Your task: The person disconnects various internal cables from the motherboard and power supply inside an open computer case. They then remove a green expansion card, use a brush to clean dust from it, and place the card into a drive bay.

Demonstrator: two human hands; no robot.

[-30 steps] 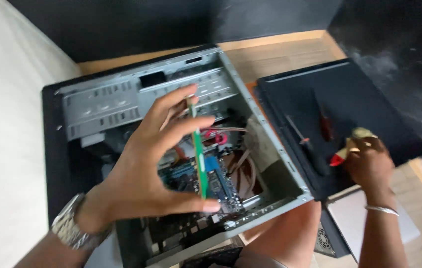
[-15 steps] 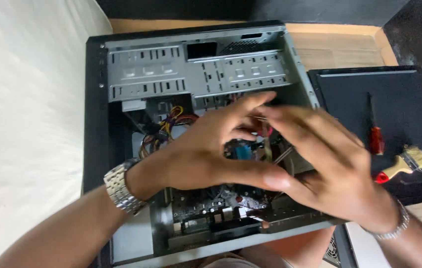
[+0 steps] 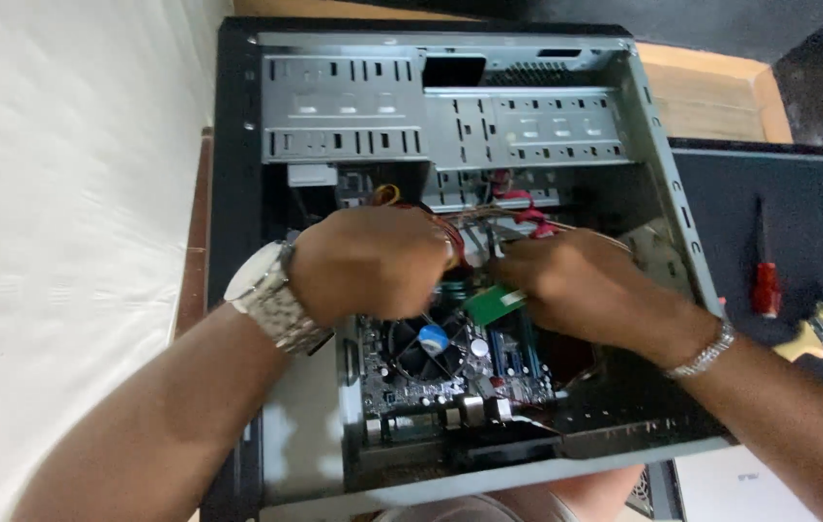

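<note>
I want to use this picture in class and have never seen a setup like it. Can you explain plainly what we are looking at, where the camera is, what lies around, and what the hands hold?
The camera sits on a person's head and looks down at their own two bare hands. They reach into an open computer case lying on its side. The left hand, with a metal wristwatch, is down among the cables. The right hand, wearing a bracelet, pinches a small green circuit strip above the board with its round cooling fan. To the right, on a black panel, lie a red-handled screwdriver and a small paintbrush.
</note>
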